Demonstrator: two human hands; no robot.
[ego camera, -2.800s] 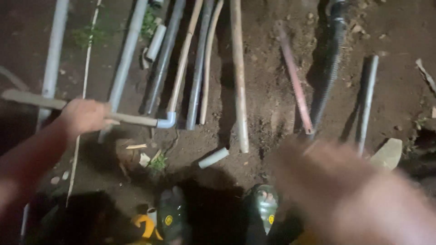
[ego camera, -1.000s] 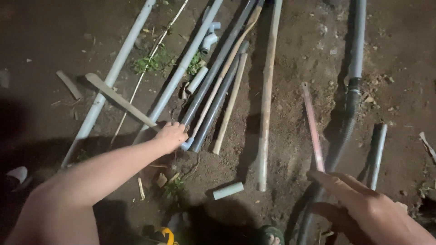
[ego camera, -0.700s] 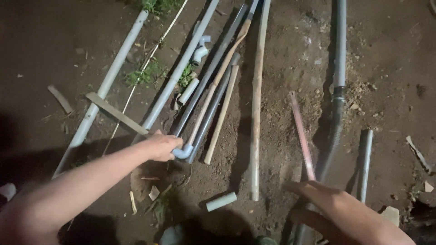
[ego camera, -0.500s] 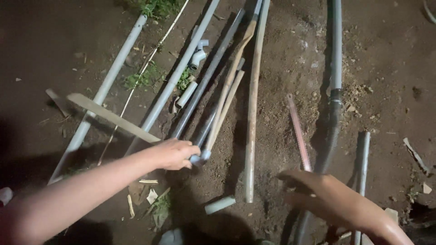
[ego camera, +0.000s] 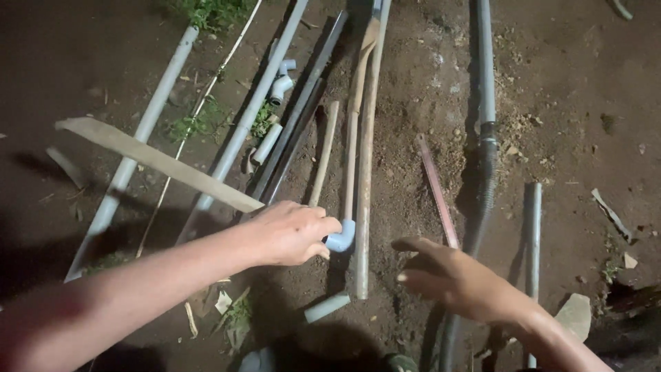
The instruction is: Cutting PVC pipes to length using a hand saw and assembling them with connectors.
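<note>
Hidden parts: tops of most pipes run past the upper frame edge; the left forearm covers the lower ends of the dark pipes; a rounded dark object at the bottom edge is cut off and cannot be identified.
Left hand: left hand [ego camera: 289, 233] reaches in from the lower left, its fingers [ego camera: 323, 227] curled over the end of a pipe at the pale blue elbow fitting [ego camera: 341, 238]; the fitting shows just past the fingertips, and the grip looks closed on it.
Right hand: right hand [ego camera: 451, 275] hovers low on the right, fingers spread and loosely bent, holding nothing, close beside the reddish rod [ego camera: 436, 189].
Fitting position: on the soil near the picture's middle, at the bottom end of the tan wooden stick [ego camera: 352, 145], touching the long grey pole [ego camera: 365, 172] beside it.
Containers: nothing holds the parts; they lie loose on the bare ground [ego camera: 578, 89].
Materials and shapes: white plastic pipe [ego camera: 141, 138] slants on the left, crossed by a flat pale wooden slat [ego camera: 155, 162]; a second grey pipe [ego camera: 251, 117] runs diagonally beside two dark narrow pipes [ego camera: 296, 131].
Small pieces: short pipe offcut [ego camera: 327, 308] lies below the fitting; spare elbow joints [ego camera: 281, 81] sit near the top among weeds.
Right side: dark corrugated hose [ego camera: 485, 172] joins a grey pipe above it; a short metal tube [ego camera: 533, 234] lies well apart to its right.
Ground: dark, crumbly, damp-looking soil with chips of wood.
</note>
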